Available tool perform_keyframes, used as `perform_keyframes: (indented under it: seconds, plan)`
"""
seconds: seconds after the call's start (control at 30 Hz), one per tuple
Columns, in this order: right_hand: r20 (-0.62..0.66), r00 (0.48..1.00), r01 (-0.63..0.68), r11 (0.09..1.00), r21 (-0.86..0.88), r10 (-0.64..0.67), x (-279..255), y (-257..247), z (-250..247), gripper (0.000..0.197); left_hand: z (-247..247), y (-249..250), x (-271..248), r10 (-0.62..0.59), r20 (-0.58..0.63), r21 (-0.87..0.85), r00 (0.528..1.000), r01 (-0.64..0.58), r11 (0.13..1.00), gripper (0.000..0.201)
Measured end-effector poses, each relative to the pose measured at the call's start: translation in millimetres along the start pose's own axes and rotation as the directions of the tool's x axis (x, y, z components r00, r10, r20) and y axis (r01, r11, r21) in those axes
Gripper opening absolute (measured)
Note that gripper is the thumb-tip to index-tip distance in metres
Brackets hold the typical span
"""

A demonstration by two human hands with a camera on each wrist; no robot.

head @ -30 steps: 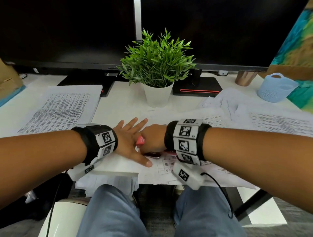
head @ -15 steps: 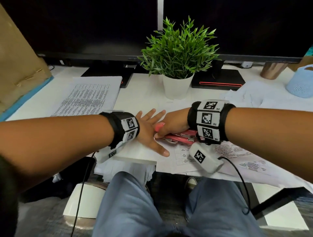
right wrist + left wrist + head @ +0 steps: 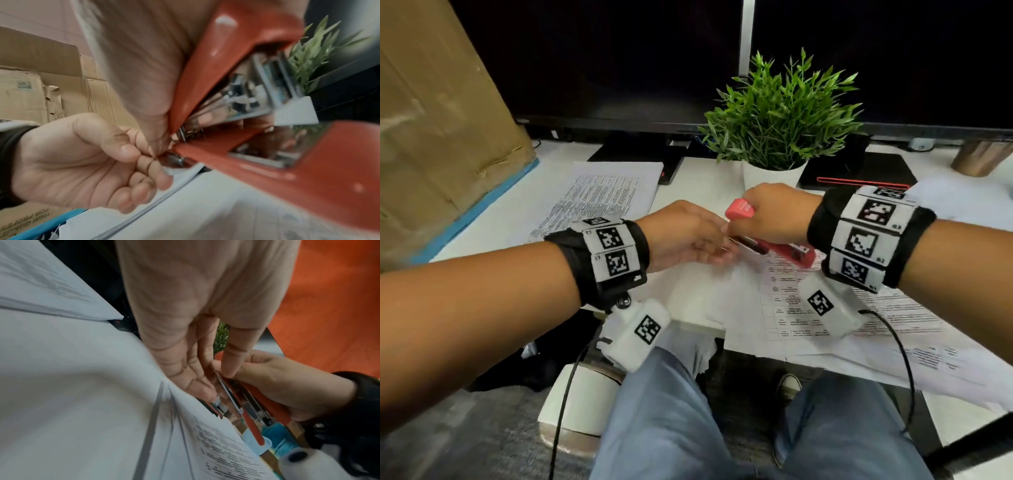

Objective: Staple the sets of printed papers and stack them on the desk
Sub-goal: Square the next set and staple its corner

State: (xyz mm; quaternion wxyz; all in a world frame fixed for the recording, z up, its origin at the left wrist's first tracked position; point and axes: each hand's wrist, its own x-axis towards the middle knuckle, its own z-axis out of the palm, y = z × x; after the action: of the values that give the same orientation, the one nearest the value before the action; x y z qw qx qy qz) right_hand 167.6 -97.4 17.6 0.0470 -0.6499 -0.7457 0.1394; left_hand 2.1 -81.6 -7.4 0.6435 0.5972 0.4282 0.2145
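the person's right hand [image 3: 774,214] is wrapping around a red stapler [image 3: 789,251], fingers curled over its top arm, holding it lifted off the desk [image 3: 524,209] and tilted. in the right wrist view the stapler [image 3: 242,91] is gaping open, its metal staple channel showing between the red top and the red base. the left hand [image 3: 685,236] is meeting it at the stapler's front end, fingers curled in and pinching at the metal there; in the left wrist view the left hand's fingertips [image 3: 203,391] are touching the metal strip by the stapler's mouth, beside the right hand [image 3: 287,382]. whether anything small is pinched between them, i cannot tell.

the loose printed papers [image 3: 791,308] are lying on the desk directly under both hands, spreading to the right and hanging over the near edge. a separate stack of printed sheets [image 3: 602,195] is sitting further back on the left, well apart from the hands. a potted plant [image 3: 780,116] is standing just behind the hands, in front of two dark monitors [image 3: 602,58], and a cardboard box [image 3: 438,120] is leaning at the far left.
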Motion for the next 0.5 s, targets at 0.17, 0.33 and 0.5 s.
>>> perform_keyframes:
  seconds: [0.17,0.33,0.5]
  plan:
    - [0.02,0.999,0.042,0.998,-0.05,-0.041,2,-11,-11,0.039,-2,3,-9,0.052,-0.098,-0.02,0.994,-0.054,0.998,0.004]
    - [0.078,0.989,0.125,0.992,-0.005,-0.124,1,-18,-13,0.049,-12,0,-18,0.053,-0.115,0.026,0.992,-0.05,0.998,0.003]
    - [0.128,0.99,0.048,0.998,0.044,-0.053,-1,-15,-14,0.046,-33,-10,-33,-0.006,-0.15,0.003,0.989,0.006,1.0,0.009]
